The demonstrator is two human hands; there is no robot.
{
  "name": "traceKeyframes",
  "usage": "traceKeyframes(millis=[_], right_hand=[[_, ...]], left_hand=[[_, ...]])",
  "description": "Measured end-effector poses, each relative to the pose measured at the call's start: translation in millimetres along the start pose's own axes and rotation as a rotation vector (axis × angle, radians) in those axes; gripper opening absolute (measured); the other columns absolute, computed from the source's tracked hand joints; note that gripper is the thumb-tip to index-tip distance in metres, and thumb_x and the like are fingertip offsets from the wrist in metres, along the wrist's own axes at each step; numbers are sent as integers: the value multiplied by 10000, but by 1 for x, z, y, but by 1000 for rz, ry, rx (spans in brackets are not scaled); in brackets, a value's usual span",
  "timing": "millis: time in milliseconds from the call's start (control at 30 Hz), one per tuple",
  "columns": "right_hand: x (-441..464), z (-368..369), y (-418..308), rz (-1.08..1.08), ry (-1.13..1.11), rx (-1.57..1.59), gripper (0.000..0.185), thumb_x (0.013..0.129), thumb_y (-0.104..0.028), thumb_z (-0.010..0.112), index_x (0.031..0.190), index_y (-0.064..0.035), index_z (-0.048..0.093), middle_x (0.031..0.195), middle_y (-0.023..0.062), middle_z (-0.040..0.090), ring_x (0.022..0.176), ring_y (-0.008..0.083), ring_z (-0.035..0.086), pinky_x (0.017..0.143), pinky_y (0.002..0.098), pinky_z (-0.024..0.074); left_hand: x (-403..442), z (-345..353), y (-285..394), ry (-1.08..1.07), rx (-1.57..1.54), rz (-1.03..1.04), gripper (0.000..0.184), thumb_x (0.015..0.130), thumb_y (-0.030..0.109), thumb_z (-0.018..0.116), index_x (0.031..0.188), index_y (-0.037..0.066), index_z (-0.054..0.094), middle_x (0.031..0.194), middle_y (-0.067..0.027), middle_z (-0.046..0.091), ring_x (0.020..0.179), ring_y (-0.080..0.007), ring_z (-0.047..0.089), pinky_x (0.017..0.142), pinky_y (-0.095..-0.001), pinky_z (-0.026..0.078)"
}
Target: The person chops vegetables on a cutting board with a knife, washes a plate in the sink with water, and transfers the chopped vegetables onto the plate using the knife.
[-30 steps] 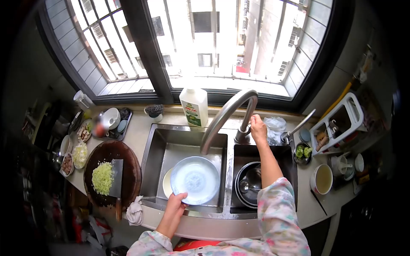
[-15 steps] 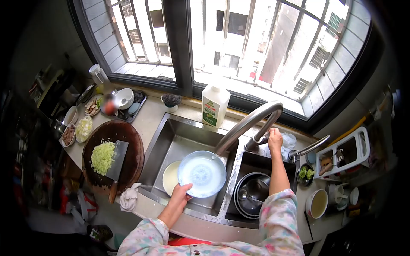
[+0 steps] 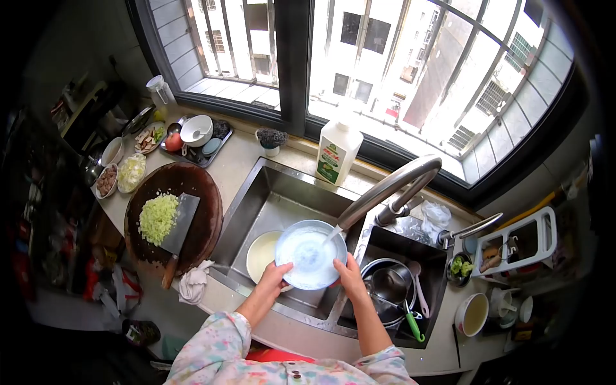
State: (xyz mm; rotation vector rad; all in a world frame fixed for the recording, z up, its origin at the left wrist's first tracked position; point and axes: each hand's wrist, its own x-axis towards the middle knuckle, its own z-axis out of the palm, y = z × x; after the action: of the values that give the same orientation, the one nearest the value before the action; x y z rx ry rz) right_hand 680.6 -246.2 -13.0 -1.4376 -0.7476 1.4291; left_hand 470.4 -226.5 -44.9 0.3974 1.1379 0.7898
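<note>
My left hand [image 3: 274, 276] grips the near left rim of a pale blue bowl [image 3: 307, 256], its thumb over the edge. On the opposite side, my right hand [image 3: 350, 276] holds the same bowl by its right rim. Water runs into it from the curved metal faucet [image 3: 391, 183]. Beneath it, in the left basin of the sink [image 3: 273, 196], lies a cream-coloured dish [image 3: 258, 255], partly covered by the bowl.
The right basin holds a metal pot [image 3: 378, 264], a pink spoon [image 3: 420, 289] and a green-handled utensil [image 3: 414, 326]. Left of the sink, a cleaver [image 3: 183, 221] and chopped greens [image 3: 158, 219] lie on a round chopping board [image 3: 205, 240]. A white jug [image 3: 338, 151] stands behind.
My right hand has left the faucet's base and taken hold of the bowl's right rim. Water now streams from the spout. The view has shifted, showing the right basin's utensils.
</note>
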Motion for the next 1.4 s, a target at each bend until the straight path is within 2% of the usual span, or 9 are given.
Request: traceKeyframes(millis=[100,233,533,700,867,1000,1233,1300,1400], right_hand=[[6,-3,20,-147,90,-72,309,842,-114,478,1111,31,527,895,93,613,815,155,574,713,290,464],[-7,-6,2,-224,274,-297,383,791,-75,430,1155,18,507,974,177,622,907,278,606,804,344,452],[-20,-2,2,-287,170,59,337,769,8,439,1100,18,503,951,76,578,827,127,556,721,255,462],[-19,0,-5,-209,163,158,364,759,17,449,1122,9,483,957,75,567,811,135,560,704,259,475],[-9,-4,0,-139,175,199,374,743,15,460,1116,5,484,945,77,572,775,142,569,649,259,480],[18,-19,39,-101,97,144,411,751,-12,477,1161,16,475,994,94,583,765,168,601,583,278,512],[117,-119,-17,-613,785,-285,482,867,-117,562,1294,10,379,1122,106,520,889,136,549,622,223,470],[161,-153,-31,-833,540,-88,486,853,-146,597,1275,2,406,1052,97,575,821,154,572,648,255,476],[173,-186,-57,-325,609,-262,379,836,-157,628,1166,-8,518,950,77,632,751,171,588,667,287,476]], left_hand=[[7,6,-2,49,-33,-9,311,845,151,589,1125,28,536,943,-51,623,785,-126,610,621,-253,504],[14,40,17,472,124,651,118,851,94,596,928,5,610,788,-17,604,616,-59,518,533,-199,431],[50,131,17,49,44,383,199,815,248,676,894,77,612,658,-11,576,553,-118,550,477,-232,442],[9,103,19,171,1074,1224,341,722,217,691,1028,86,617,975,-101,591,903,-306,564,764,-373,471],[2,48,13,648,915,1023,459,718,210,681,1131,67,541,1066,-145,566,1021,-356,519,827,-416,435],[-8,32,9,42,132,119,460,744,101,577,1184,-3,491,1071,-155,592,902,-260,628,667,-391,559],[-11,9,0,380,651,223,427,717,90,494,1136,9,515,1002,-198,626,860,-343,633,738,-433,517],[-24,7,8,477,877,373,434,726,101,492,1153,20,495,1040,-206,610,918,-372,599,803,-446,477],[-36,1,14,558,1098,694,432,743,51,480,1174,35,468,981,-194,604,888,-375,587,770,-460,470]])
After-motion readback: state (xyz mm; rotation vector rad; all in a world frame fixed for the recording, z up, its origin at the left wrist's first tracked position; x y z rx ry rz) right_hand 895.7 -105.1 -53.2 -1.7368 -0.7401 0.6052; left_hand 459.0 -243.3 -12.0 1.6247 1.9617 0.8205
